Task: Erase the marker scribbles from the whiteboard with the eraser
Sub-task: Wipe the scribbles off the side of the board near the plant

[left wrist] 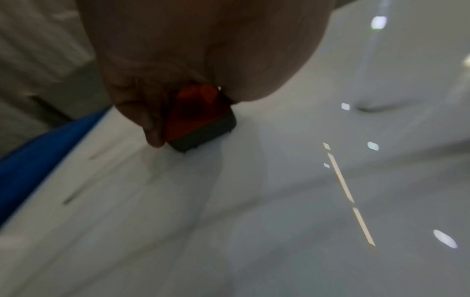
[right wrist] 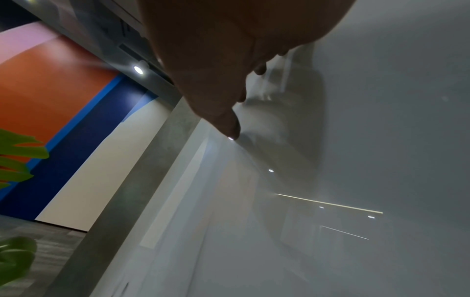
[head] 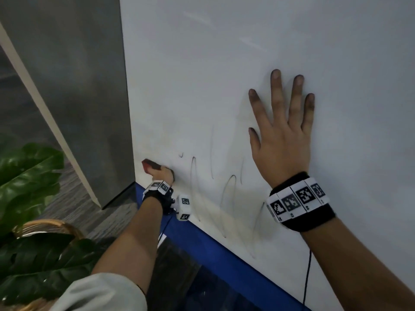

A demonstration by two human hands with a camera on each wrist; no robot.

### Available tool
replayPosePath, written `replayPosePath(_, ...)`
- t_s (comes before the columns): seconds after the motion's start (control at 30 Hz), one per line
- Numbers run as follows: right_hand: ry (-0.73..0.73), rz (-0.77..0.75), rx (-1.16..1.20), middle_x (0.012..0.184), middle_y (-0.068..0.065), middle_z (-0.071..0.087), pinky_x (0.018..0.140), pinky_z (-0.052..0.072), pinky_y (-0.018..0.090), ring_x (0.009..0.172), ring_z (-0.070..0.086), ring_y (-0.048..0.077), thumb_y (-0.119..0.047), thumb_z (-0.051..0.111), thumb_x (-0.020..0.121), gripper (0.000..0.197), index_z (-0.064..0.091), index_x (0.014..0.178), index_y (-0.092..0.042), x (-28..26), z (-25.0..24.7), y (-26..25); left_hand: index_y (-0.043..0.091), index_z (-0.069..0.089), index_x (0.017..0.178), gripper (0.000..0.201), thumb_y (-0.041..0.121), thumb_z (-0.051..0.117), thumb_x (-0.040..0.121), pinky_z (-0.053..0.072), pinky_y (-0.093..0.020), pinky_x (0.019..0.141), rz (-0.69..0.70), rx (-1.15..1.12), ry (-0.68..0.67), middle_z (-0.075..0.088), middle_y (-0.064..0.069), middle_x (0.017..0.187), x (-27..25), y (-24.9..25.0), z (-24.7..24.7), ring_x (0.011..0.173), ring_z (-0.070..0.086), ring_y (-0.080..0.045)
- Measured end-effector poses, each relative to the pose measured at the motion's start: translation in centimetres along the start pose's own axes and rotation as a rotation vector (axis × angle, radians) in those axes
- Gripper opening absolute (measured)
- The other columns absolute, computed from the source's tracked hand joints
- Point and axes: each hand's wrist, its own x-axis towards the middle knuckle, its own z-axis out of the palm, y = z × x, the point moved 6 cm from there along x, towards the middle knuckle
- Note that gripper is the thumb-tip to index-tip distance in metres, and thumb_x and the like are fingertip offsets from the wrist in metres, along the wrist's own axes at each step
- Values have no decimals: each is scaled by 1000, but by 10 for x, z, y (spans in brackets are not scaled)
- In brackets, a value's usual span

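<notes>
Eraser (head: 150, 165) clamped in left hand (head: 165, 173), felt on whiteboard (head: 224, 63) at lower left corner. Right hand (head: 283, 135) flat, fingers spread, bracing board. Scribbles (head: 226, 191) between hands. Best swept rightward, firm, overlapping passes, felt flat.

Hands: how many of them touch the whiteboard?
2. The left hand holds the eraser at the whiteboard lower left corner; the right hand lies flat, further right.

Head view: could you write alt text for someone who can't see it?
A left hand grips a red eraser at a whiteboard's lower left corner, beside looping marker scribbles. The right hand rests flat, fingers spread, on the board.
</notes>
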Motion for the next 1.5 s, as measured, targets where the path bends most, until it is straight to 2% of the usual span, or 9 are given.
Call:
replayPosePath(0.07, -15, -5, 4, 170, 12, 3, 125, -1, 54, 154, 4, 43, -29, 58, 99, 70, 22, 160, -25, 0, 0, 0, 16, 4, 161, 67, 25, 43, 107, 43, -47, 108, 57, 51, 16, 48, -32, 145, -31, 15, 3, 127, 54, -47)
replayPosePath(0.23, -25, -46, 38, 170, 10, 2, 125, -5, 48, 156, 2, 40, -26, 59, 97, 67, 29, 157, -24, -3, -3, 10, 25, 14, 159, 70, 37, 53, 103, 51, -34, 92, 903, 196, -108, 49, -7, 134, -177, 84, 23, 113, 56, -25)
replayPosePath(0.3, -9, -36, 55, 170, 8, 5, 125, -6, 45, 156, 4, 36, -24, 60, 96, 64, 34, 155, -24, -9, -5, 16, 33, 11, 157, 69, 40, 52, 101, 51, -32, 89, 999, 234, -128, 47, -4, 128, -193, 80, 35, 108, 55, -23)
replayPosePath(0.53, -46, -14, 42, 170, 9, 6, 125, -8, 42, 156, 5, 33, -25, 60, 97, 69, 28, 159, -24, -41, 3, 32, 17, 1, 163, 71, 33, 42, 107, 49, -44, 96, 252, 178, -84, 47, -23, 146, -102, -2, 16, 121, 58, -45)
replayPosePath(0.8, -15, -44, 41, 169, 11, 9, 126, -4, 44, 156, 8, 35, -23, 59, 97, 65, 32, 157, -21, -44, 4, 34, 22, 9, 161, 70, 38, 47, 105, 52, -27, 93, 781, 133, -163, 44, -3, 139, -177, 46, 42, 112, 59, -15)
replayPosePath(1.03, 24, -64, 36, 167, 11, 21, 126, 0, 46, 153, 18, 32, -19, 59, 97, 56, 44, 150, -22, -72, 6, 52, 20, 1, 163, 71, 35, 43, 107, 50, -43, 97, 352, 148, -50, 42, -17, 152, -137, 13, 28, 123, 58, -43)
replayPosePath(1.23, 67, -33, 57, 166, 12, 25, 125, 9, 53, 152, 24, 33, -18, 62, 94, 51, 53, 143, -22, -89, -5, 71, 36, 5, 158, 75, 45, 52, 101, 56, -34, 80, 991, 173, -252, 49, -4, 122, -267, 54, 71, 92, 62, -23)
replayPosePath(1.3, 91, 35, 56, 166, 15, 22, 125, 9, 52, 153, 21, 35, -23, 61, 95, 55, 48, 149, -23, -97, -11, 90, 38, 3, 157, 74, 42, 52, 102, 56, -39, 80, 1003, 207, -247, 48, -7, 120, -269, 42, 80, 90, 59, -25)
replayPosePath(1.5, -14, 66, -21, 169, 12, 10, 126, -5, 50, 155, 7, 34, -33, 61, 98, 68, 30, 158, -28, -139, -7, 130, 17, -11, 161, 77, 26, 43, 108, 48, -44, 98, 168, 151, -192, 52, -27, 143, -163, -69, 62, 120, 59, -45)
